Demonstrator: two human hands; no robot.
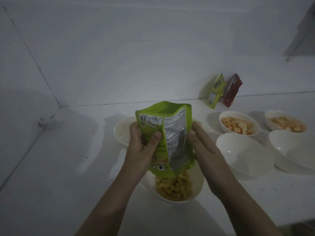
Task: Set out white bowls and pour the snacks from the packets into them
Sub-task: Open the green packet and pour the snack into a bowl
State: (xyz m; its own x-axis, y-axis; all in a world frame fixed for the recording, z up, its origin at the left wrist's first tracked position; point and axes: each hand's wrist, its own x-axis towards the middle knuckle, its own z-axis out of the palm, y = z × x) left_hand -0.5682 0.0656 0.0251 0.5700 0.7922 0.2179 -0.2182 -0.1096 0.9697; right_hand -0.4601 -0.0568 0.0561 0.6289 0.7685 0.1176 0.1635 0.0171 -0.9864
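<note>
Two hands hold one green packet (164, 138) upside down above a white bowl (176, 186) near the front of the white tabletop (68, 167). The left hand (144, 143) wraps round the packet's left side, thumb pressed on its printed face, fingers curled behind. The right hand (202, 147) lies along the right edge with its fingers fairly straight, pressing the side. The packet's long axis stands almost upright, its sealed end up and its open mouth down, and yellow stick snacks (173, 188) lie heaped in the bowl beneath. To the right stand two empty bowls and two bowls with orange pieces; another bowl sits behind the packet.
</note>
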